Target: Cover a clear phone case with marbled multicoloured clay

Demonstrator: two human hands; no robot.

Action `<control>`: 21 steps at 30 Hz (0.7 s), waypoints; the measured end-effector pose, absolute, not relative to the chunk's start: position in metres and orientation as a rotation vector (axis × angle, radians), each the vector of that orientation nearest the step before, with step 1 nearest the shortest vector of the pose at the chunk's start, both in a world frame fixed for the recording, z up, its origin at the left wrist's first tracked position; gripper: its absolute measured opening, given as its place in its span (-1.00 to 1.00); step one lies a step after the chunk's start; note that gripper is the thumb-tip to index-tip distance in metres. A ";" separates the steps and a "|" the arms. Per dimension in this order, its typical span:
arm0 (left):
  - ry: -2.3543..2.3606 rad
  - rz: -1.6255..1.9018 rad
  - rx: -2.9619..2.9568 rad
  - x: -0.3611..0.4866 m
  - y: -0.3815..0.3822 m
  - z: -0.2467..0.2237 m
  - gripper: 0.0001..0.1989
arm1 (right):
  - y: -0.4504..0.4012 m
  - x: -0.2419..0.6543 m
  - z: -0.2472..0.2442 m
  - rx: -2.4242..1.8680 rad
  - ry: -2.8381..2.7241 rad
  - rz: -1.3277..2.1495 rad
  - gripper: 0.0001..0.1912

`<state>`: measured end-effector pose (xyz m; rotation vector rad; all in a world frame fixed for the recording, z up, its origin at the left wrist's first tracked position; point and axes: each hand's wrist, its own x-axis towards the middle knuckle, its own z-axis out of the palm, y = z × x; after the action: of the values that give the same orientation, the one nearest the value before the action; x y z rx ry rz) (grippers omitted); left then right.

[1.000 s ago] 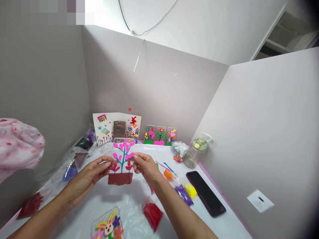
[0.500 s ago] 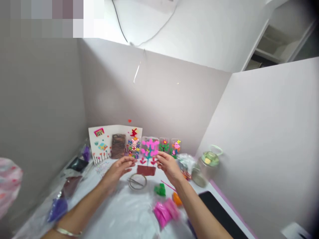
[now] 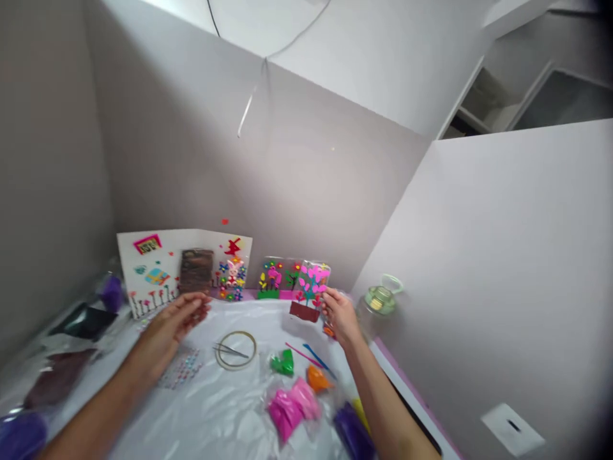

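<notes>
Head view: holding flower-tree case (image 3: 311,286) roughly upright with right hand (image 3: 341,316), thumb and fingertips pinched at its right edge; positioned at back of white plastic-covered table (image 3: 230,409), cannot tell whether resting on it or held just clear; overlapping right end of the row of small cases, covering most of the last and part of the middle case (image 3: 292,276), with flamingo case (image 3: 271,278) uncovered to the left. Compared with half a second ago: shifted rightward along the row, away from its spot before the flamingo case; left hand (image 3: 179,319) then near the case's left edge, now well apart, off to the left, fingers loosely curled and partly open, gripping nothing, at lower edge of brown case (image 3: 196,271) against white card (image 3: 178,239). Compared with a full second ago: no longer steadied between both hands; beige ring (image 3: 255,351) with tweezers (image 3: 232,350) across it now uncovered; gem sheet (image 3: 182,369) now beside left forearm; red packet and foreground rabbit case gone from view; green packet (image 3: 282,362), pink packets (image 3: 286,412) and orange packet (image 3: 317,379) grouped left of right forearm; jar (image 3: 368,319) just behind it.
</notes>
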<state>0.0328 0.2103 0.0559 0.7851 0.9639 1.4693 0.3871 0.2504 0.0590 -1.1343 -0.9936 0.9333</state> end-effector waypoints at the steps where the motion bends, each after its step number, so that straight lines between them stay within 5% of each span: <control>1: 0.954 1.478 0.763 0.029 0.213 0.058 -0.81 | 0.252 0.390 0.059 -1.163 -0.992 0.896 -0.65; 5: 0.956 1.540 0.692 0.015 0.219 0.068 -0.91 | 0.267 0.405 0.065 -1.269 -0.947 0.704 -0.79; 11: 0.965 1.642 0.667 0.002 0.225 0.068 -0.84 | 0.294 0.421 0.090 -1.347 -0.872 0.522 -0.73; 21: 0.876 1.732 0.770 -0.006 0.217 0.079 -0.87 | 0.307 0.403 0.104 -1.300 -0.918 0.745 -0.73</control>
<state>-0.0057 0.2174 0.0789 0.7696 0.8756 1.7320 0.4032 0.3067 0.1043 -1.2997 -0.9183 0.7451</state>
